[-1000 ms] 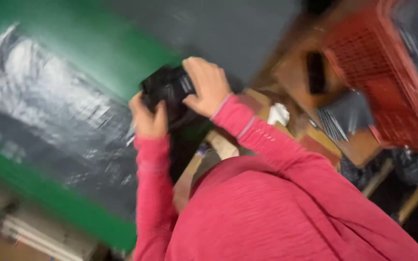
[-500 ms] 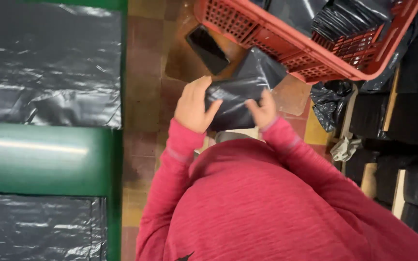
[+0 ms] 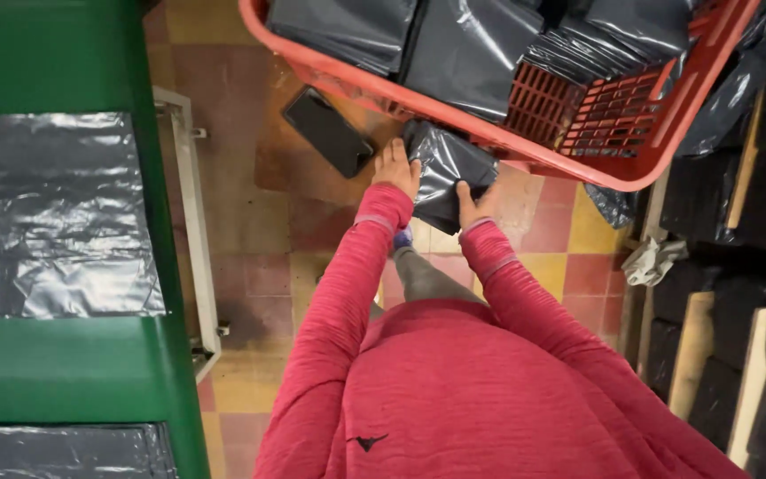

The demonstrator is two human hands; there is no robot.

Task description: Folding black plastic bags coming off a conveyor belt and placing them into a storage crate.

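Observation:
Both of my hands hold a small black plastic-wrapped packet out in front of me, just below the rim of a red plastic basket. My left hand grips the packet's left edge, and my right hand supports its lower right side. The basket holds several similar black plastic packets. My red sleeves run down to my red top.
A dark phone lies on a brown stool or board under the basket. At the left is a green bench with black plastic sheets on it. Dark stacked packets and wooden slats fill the right side. The floor is tiled.
My view has swung from the green bench toward the basket. The packet in my hands has moved up, closer to the basket's rim.

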